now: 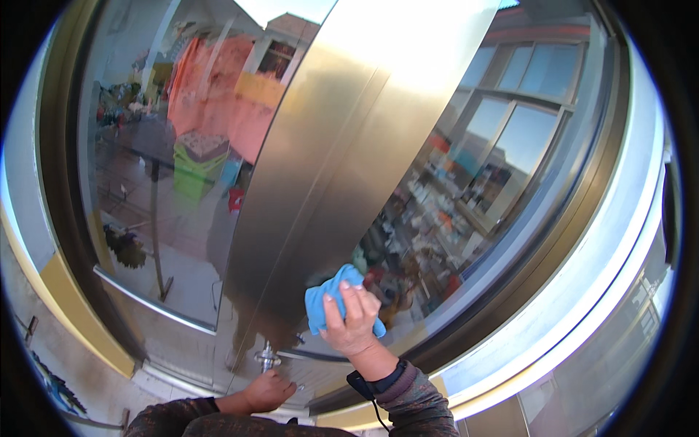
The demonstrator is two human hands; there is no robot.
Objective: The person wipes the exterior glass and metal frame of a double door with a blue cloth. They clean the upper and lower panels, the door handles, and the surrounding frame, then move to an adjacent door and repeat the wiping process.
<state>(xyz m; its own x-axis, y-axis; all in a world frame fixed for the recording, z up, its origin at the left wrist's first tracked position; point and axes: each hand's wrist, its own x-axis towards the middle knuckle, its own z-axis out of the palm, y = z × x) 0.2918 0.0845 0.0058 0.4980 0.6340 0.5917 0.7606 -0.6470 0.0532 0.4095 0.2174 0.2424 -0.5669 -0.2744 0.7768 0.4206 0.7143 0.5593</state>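
Note:
A blue cloth (322, 303) is bunched under my right hand (355, 319), which presses it against the lower part of a shiny metal door panel (327, 180), near the edge of the right glass pane. A dark band with a cable is on my right wrist. My left hand (271, 390) is at the bottom, its fingers curled, just below a metal door handle (267, 358). Whether it touches the handle or holds anything cannot be told.
Glass panes stand on both sides, the left one (185, 262) and the right one (491, 180), with reflections and items showing in them. A brown metal frame (600, 158) surrounds the door. A white and yellow wall edge (87, 311) is at the lower left.

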